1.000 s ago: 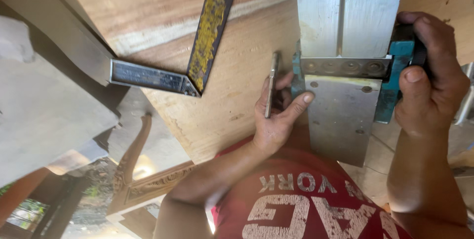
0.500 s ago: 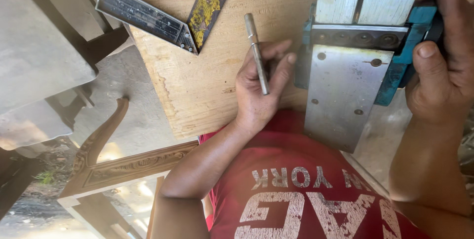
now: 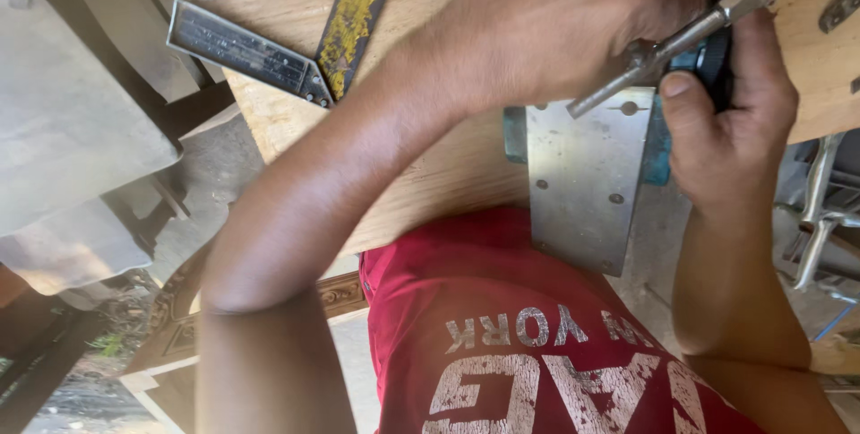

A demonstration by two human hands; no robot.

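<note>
1. Left hand (image 3: 573, 22): closed around a slim metal wrench (image 3: 708, 26), crossing over to the right side of the wooden board (image 3: 430, 165).
2. Right hand (image 3: 730, 120): clamped on the black-and-teal body of a power tool (image 3: 708, 67), thumb pressed against its side.
3. Tool position: resting at the near edge of the board, its flat grey metal base plate (image 3: 582, 174) overhanging the edge toward the red shirt (image 3: 502, 344).
4. Wrench axis: long axis diagonal, lower end at the tool body just above the base plate, upper end pointing up and right out of view.
5. Base plate axis: long side running away from the body, roughly square to the board edge.
6. Risk, slipping: wrench seated at an angle, so likely to jump off its fitting under force and strike the right thumb.
7. Risk, tipping: much of the base plate unsupported; a hard push could rock the tool off the board.
8. Nearby: a steel try square (image 3: 269, 53) with a yellowed blade, well apart to the left; carved wooden trim (image 3: 161, 335) below the board.
</note>
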